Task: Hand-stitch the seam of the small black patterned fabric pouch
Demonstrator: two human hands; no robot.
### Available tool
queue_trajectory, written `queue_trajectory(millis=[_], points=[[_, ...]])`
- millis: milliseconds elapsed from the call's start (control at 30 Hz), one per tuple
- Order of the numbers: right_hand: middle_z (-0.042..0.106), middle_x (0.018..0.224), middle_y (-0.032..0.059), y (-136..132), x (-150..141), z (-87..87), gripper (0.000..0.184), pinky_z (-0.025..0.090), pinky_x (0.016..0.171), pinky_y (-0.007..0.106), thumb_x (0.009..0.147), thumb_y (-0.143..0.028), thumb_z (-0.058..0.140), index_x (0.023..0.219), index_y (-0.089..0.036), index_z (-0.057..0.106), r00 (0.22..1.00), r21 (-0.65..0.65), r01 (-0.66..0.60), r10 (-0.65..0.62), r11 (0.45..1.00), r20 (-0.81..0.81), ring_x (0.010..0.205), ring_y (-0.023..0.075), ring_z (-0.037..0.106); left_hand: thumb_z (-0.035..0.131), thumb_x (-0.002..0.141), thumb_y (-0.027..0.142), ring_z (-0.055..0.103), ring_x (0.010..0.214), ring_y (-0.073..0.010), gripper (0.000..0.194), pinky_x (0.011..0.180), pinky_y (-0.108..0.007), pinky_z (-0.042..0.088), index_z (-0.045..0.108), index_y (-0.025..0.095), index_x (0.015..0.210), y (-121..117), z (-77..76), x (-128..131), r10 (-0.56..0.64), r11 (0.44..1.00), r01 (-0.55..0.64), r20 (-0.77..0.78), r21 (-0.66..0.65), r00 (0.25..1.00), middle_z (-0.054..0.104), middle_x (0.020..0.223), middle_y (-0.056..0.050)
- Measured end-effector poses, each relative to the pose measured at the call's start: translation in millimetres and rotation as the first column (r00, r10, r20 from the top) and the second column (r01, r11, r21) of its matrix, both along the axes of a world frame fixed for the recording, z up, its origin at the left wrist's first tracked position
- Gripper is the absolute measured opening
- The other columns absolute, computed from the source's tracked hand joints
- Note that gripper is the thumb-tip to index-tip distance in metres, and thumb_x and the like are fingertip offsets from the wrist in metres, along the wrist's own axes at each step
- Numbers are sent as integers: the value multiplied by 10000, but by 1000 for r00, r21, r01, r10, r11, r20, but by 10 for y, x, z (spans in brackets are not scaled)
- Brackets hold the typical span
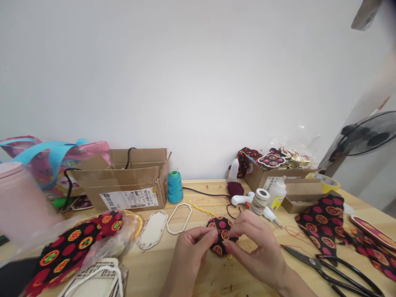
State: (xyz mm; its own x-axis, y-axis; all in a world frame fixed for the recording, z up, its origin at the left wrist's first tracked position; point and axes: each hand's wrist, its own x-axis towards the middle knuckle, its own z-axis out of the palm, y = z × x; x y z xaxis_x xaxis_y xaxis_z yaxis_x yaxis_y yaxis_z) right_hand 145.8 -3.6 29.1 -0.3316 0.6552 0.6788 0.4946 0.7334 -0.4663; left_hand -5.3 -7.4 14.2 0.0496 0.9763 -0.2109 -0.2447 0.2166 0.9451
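Our left hand [195,244] pinched the medallion-print fabric piece [222,237]; our right hand [256,244] sat over it, fingers narrow, grip unclear.

1. table [148,264]: pale wood, smooth, faintly shiny, grain showing.
2. fabric piece [222,239]: matt printed cloth.
3. box [123,179] at the table's far edge: matt brown cardboard, smooth paper label [130,199].
4. thread cone [175,189] near the far edge: matt, fibrous teal thread.
5. yarn ball [235,189] near that edge: matt, fuzzy-looking yarn.
6. bottle [279,192]: smooth white plastic, slightly glossy.
7. scissors [312,262] toward the table's right edge: dark metal, glossy black at the grips.
8. tape roll [334,186] near the right edge: glossy yellow plastic.
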Motion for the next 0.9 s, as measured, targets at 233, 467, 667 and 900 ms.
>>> queue_trajectory(millis=[233, 467, 667, 900], points=[[576, 655, 22, 1, -76, -72, 99, 392, 538, 244, 713, -211, 559, 802, -195, 598, 995, 12, 83, -84, 996, 62, 625, 142, 518, 656, 552, 402, 152, 364, -40, 279, 373, -200, 88, 674, 131, 615, 18, -36, -15, -3, 999, 8, -95, 47, 995, 234, 343, 106], [545, 591, 21, 6, -78, -87, 128, 349, 498, 231, 769, -179, 486, 714, -175, 602, 983, 99, 109, -122, 989, 140, 560, 125, 477, 623, 618, 333, 202, 367, -53, 213, 379, -196, 203, 700, 143, 677, 0, -11, -7, 4, 994, 18, -191, 111, 982, 312, 339, 86], [510, 539, 11, -32, -80, -24, 221, 306, 463, 232, 799, -174, 422, 668, -180, 600, 950, 256, 109, -177, 960, 258, 502, 120, 419, 615, 632, 304, 405, 496, -92, 190, 493, -202, 330, 695, 136, 671, -23, 24, 10, -2, 984, 39, -212, 175, 977, 532, 500, 11], [549, 593, 20, 3, -62, -77, 134, 353, 497, 232, 778, -169, 474, 736, -179, 601, 982, 159, 106, -128, 982, 141, 557, 125, 480, 631, 611, 365, 115, 377, -32, 242, 359, -181, 67, 629, 123, 610, -20, -12, 15, -21, 1000, 21, 27, 13, 999, 203, 368, 113]])
